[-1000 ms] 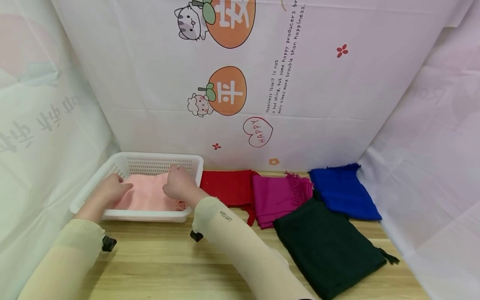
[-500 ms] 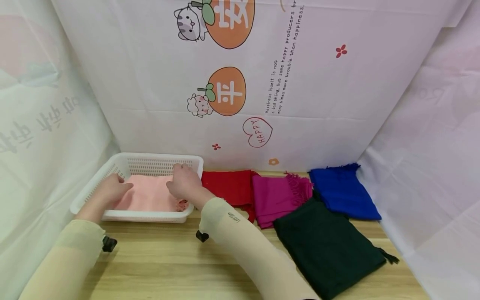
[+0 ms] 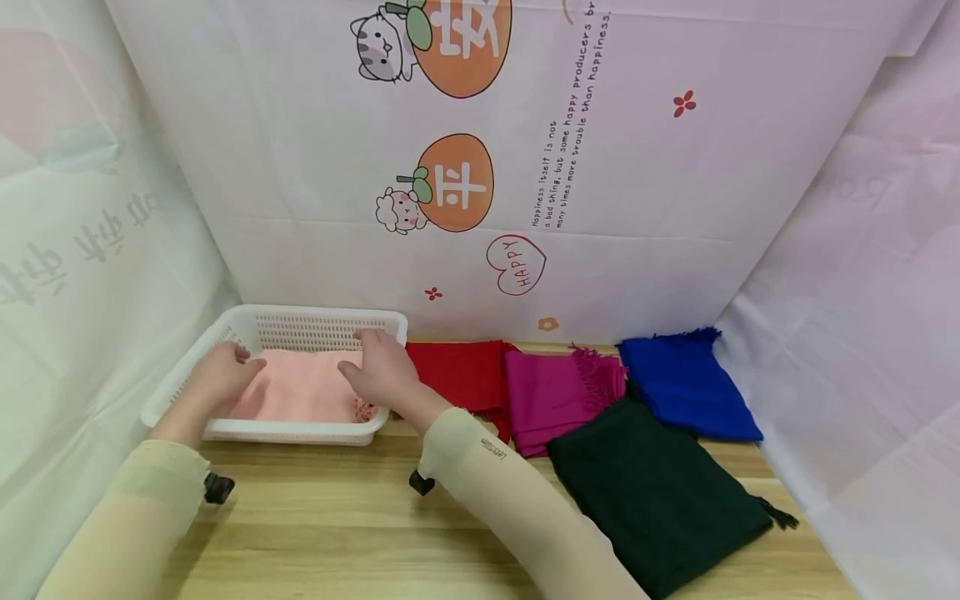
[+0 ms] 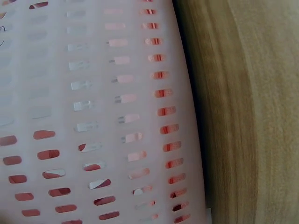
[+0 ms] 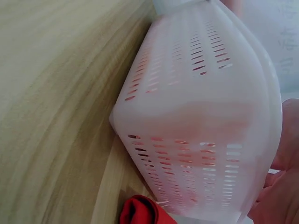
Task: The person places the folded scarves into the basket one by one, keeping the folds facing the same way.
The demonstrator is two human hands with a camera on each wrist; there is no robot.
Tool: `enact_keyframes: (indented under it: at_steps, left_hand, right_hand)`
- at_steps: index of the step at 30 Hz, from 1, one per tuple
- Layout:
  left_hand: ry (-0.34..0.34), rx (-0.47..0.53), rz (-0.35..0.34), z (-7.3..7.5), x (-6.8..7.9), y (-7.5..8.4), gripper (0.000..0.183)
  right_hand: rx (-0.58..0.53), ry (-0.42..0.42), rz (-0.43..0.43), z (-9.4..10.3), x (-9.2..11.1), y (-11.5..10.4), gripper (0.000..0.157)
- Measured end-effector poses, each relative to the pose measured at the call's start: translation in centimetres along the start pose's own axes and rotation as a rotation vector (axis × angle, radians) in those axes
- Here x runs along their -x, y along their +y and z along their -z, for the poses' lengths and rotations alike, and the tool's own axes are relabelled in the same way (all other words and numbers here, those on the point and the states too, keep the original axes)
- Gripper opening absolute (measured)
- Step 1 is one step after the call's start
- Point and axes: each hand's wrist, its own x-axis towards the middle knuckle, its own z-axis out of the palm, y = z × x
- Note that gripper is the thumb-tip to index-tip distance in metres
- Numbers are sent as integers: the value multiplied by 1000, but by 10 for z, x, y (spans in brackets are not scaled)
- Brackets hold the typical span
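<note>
As left hand (image 3: 222, 378) and right hand (image 3: 386, 368) show thumbs apart from fingers, no grip visible, pink cloth (image 3: 303, 385) lies flat inside basket (image 3: 292, 430), its placing judged about done, with red cloth (image 3: 457, 373), magenta cloth (image 3: 546, 392), green cloth (image 3: 660, 492) and blue cloth (image 3: 690, 390) outside, seemingly left to do.

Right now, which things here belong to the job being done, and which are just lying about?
Seemingly in the job: left hand, right hand, pink cloth, white basket.

Seemingly just lying about: red cloth, magenta cloth, blue cloth, dark green cloth.
</note>
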Motion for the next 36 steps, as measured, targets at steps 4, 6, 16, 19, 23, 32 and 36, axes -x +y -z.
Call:
enact_keyframes:
  at_steps: [4,6,16,19,23,32,36]
  left_hand:
    - [39,12,-23,1,2,1,69]
    - [56,27,-22,2,4,2,68]
    - [110,52,-78,2,11,19,66]
    - [106,48,-95,-2,14,25,67]
    - [105,46,-105,-6,19,34,68]
    - [134,50,-152,-19,32,52,65]
    - [159,51,-175,-26,37,59,64]
  right_hand:
    - [-17,12,30,2,6,3,64]
    - [-28,15,45,2,9,4,64]
    - [-54,38,62,5,19,8,64]
    - [-50,48,66,6,21,11,64]
    - [-52,55,79,6,24,14,65]
    - [-73,48,71,10,34,21,63]
    - [-63,50,87,11,39,24,63]
